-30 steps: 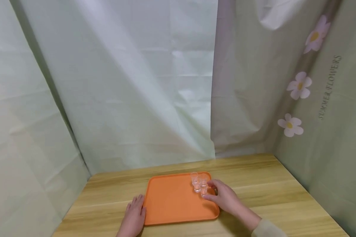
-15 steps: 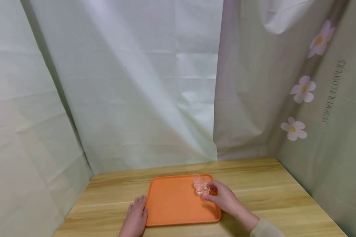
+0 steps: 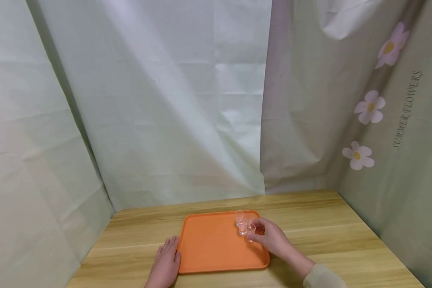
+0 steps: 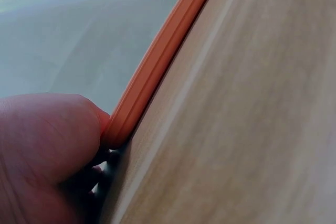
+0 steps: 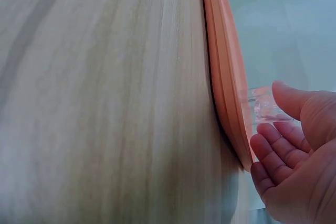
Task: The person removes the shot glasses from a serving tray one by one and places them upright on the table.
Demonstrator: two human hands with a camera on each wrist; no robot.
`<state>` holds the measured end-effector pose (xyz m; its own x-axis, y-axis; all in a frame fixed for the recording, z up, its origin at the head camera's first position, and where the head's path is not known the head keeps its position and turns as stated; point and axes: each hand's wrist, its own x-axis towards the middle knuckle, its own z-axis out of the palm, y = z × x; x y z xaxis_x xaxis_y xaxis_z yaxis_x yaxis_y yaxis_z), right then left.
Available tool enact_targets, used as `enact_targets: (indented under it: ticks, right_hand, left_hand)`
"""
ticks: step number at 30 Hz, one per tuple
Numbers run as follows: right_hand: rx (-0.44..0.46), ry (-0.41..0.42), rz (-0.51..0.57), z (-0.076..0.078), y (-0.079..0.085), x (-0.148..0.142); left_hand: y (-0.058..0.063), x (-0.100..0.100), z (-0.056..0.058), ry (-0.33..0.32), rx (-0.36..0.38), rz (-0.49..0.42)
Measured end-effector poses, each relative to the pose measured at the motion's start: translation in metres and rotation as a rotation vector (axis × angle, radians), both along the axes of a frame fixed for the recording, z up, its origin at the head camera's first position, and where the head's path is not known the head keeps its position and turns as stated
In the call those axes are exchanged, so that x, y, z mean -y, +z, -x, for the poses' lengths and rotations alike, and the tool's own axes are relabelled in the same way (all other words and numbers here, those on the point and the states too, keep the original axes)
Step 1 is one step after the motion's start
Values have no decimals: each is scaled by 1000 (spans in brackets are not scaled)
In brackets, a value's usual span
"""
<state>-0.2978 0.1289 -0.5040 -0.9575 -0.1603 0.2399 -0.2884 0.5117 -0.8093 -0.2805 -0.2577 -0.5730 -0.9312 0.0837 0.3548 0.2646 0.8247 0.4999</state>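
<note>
Several small clear shot glasses stand close together near the far right corner of an orange tray. My right hand reaches over the tray's right rim and pinches the nearest shot glass between thumb and fingers. In the right wrist view, the thumb lies against clear glass, with the other fingers curled below. My left hand lies on the table with its fingers extended along the tray's left edge. In the left wrist view, its thumb touches the tray's corner.
The tray sits on a wood-grain table. Pale curtains enclose the table at the back and both sides; the right one has printed flowers and lettering.
The view has shifted slightly. My right hand stays at the glasses, and its thumb has moved a little over the nearest glass. The left hand keeps its place beside the tray.
</note>
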Motion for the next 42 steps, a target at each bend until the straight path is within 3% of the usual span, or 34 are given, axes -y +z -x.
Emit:
enact_targets:
  ticks: [6, 11, 19, 29, 36, 42]
  right_hand:
    - [-7, 3, -4, 1, -1, -1]
    - [-10, 15, 3, 0, 0, 0]
    - [-24, 24, 21, -3, 3, -2]
    - [32, 26, 43, -9, 9, -5]
    - [18, 22, 33, -8, 10, -4]
    - [17, 36, 35, -3, 9, -3]
  left_hand:
    - [0, -1, -2, 2, -20, 7]
    - [7, -5, -6, 3, -35, -14]
    - [33, -10, -13, 4, 101, 33]
    - [17, -9, -7, 13, 16, -21]
    - [37, -15, -12, 11, 112, 32]
    - [43, -18, -13, 15, 153, 48]
